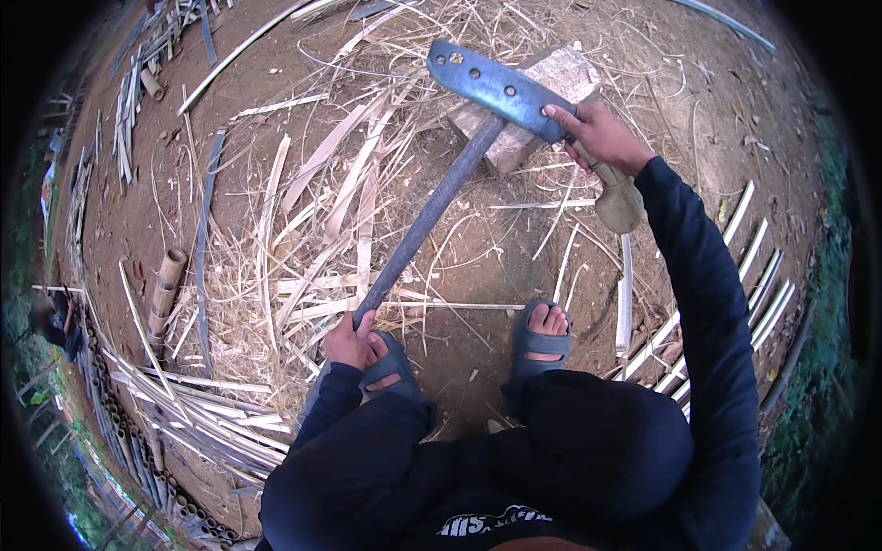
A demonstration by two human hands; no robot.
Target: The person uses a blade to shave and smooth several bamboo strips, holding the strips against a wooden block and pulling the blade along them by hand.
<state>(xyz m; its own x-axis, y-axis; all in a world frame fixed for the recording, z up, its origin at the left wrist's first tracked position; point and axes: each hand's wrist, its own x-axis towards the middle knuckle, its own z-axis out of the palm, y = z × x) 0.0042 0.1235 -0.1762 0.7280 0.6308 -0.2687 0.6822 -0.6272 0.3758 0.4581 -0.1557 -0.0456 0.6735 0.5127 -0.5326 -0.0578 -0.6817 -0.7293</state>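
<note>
My left hand [348, 342] is wrapped around the lower end of a long dark bamboo strip [424, 223], close to my left foot. The strip slants up and away to the right. My right hand [606, 138] grips a machete [491, 84] where the broad blade, pierced by several round holes, meets the handle. Below that hand, the handle's rounded wooden end [621, 207] sticks out. The blade lies across the strip's far end, over a wooden block [562, 75] on the ground. Whether the edge bites into the strip is hidden.
Pale shavings and split strips [335, 184] litter the dirt around the block. A bamboo tube [167, 289] is at left. Bundles of split bamboo [220, 427] lie at lower left, more strips [763, 294] at right. A person [60, 317] is at the far left edge.
</note>
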